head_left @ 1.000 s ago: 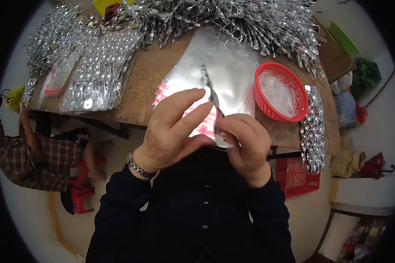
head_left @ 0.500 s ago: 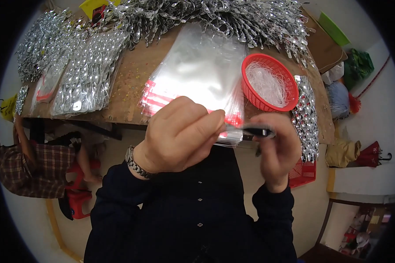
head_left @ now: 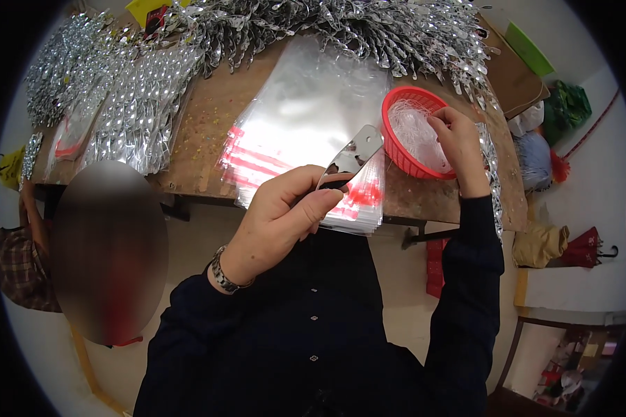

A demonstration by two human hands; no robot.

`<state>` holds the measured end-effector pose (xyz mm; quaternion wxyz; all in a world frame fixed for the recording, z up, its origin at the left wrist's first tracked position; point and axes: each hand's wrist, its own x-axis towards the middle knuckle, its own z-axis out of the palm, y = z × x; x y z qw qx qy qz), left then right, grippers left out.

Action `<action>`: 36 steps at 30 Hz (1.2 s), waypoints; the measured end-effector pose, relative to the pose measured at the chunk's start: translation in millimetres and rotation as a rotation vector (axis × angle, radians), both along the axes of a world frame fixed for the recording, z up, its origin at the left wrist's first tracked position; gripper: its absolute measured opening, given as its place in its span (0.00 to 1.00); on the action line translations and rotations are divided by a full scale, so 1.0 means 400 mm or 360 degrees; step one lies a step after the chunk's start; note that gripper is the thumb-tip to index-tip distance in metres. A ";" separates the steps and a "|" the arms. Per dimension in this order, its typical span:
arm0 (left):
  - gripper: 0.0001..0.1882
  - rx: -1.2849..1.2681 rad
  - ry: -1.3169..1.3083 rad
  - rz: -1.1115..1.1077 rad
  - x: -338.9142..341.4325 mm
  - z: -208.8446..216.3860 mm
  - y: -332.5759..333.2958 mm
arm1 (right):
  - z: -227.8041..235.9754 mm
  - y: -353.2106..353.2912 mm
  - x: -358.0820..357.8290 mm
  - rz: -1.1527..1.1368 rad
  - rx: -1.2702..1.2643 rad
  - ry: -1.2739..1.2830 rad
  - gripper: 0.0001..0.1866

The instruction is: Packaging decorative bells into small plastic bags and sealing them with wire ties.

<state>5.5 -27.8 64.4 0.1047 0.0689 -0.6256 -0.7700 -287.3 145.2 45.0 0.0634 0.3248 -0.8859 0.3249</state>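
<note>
My left hand [head_left: 278, 215], with a metal-link watch on its wrist, is closed on a shiny silver twisted strip [head_left: 367, 141]. The strip's rounded tip has a small hole and points up and to the right. My right hand [head_left: 460, 142] reaches over a red plastic basket [head_left: 403, 165], thumb and fingers pinched at the clear thin threads [head_left: 414, 132] inside. Whether a thread is between the fingertips is too fine to make out. Beneath the strip lies a fanned stack of clear plastic bags [head_left: 313, 90] with red-striped ends.
Silver twisted strips [head_left: 271, 28] are heaped along the table's far side. Bagged strips [head_left: 129, 118] lie at left; another bundle [head_left: 492, 167] lies beyond my right wrist. A person in a plaid garment [head_left: 21, 267] is at the left, partly behind a blur. A red crate [head_left: 435, 267] stands below the table edge.
My right hand has left the strip and moved up and right to the basket. My left hand keeps the strip, now tilted with its holed end upward.
</note>
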 end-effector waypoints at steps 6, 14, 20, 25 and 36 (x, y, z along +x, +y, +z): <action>0.11 0.0186 -0.0090 -0.0057 -0.028 -0.067 -0.013 | -0.015 -0.030 -0.026 -0.0095 0.0447 0.0165 0.14; 0.10 0.0301 -0.0123 -0.0061 -0.036 -0.097 -0.015 | -0.031 -0.040 -0.055 -0.0027 0.0338 0.0133 0.12; 0.09 0.0398 -0.0139 0.0012 -0.045 -0.109 -0.018 | 0.005 -0.021 -0.055 0.0195 -0.0238 -0.0532 0.08; 0.08 0.0492 -0.0105 0.0000 -0.053 -0.116 -0.020 | 0.086 -0.005 0.006 0.0242 -0.0533 -0.0813 0.06; 0.07 0.0435 -0.0069 0.0003 -0.077 -0.093 -0.015 | 0.134 0.017 0.109 0.0494 -0.0977 -0.1013 0.04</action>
